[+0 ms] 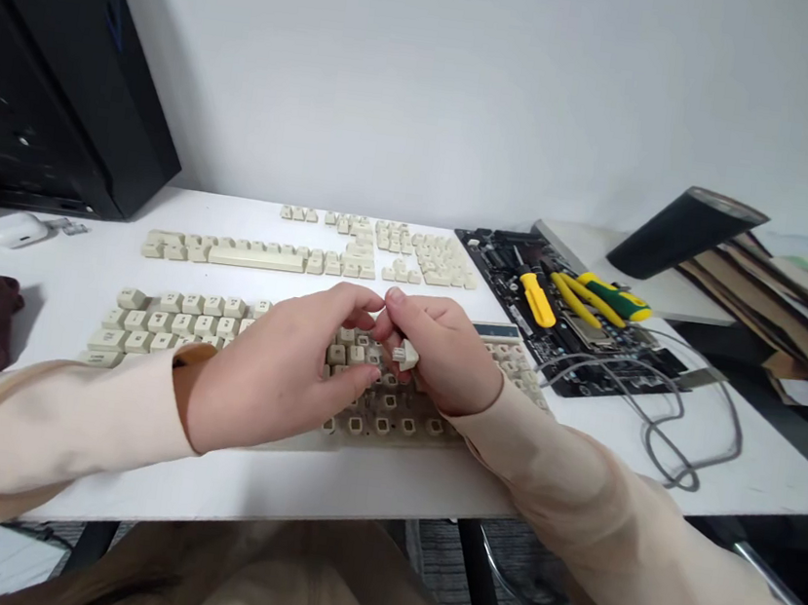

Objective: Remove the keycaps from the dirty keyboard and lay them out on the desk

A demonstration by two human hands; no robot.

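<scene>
- Our right hand grips one key above the keyboard.
- Our left hand curves beside it, thumb and fingers apart, with nothing visible between them.
- On the left we see fitted keys; near the middle, sockets are bare.
- Loose keys lie at the far side, so we judge the keyboard only partly capped.

Nothing readable; only tiny dark legends on the keyboard keys, too small and blurred
</scene>
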